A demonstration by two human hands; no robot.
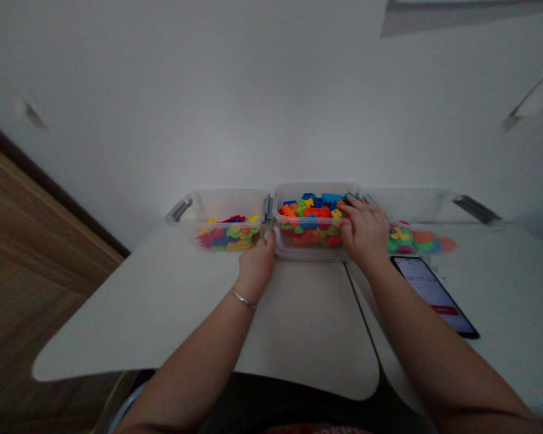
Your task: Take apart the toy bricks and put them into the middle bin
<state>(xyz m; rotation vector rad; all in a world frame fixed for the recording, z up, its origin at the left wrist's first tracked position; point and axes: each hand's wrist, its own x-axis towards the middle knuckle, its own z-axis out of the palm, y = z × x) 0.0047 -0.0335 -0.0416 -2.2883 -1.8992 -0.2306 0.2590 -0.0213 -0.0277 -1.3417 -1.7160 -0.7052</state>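
Note:
Three clear plastic bins stand in a row against the wall. The middle bin (281, 248) is full of coloured building bricks (314, 211). My right hand (365, 232) rests over its right rim, fingers curled down among the bricks; what they hold is hidden. My left hand (257, 259), with a thin bracelet on the wrist, is closed against the front of the bins where the left bin (194, 211) meets the middle one. The left bin holds a shallow layer of bricks (228, 236). The right bin (416, 202) holds flat coloured pieces (423, 241).
A phone (434, 294) with a lit screen lies on the white table (163, 313) right of my right forearm. A seam (357, 301) splits the table into two tops. A wooden floor shows at left, a white wall behind the bins.

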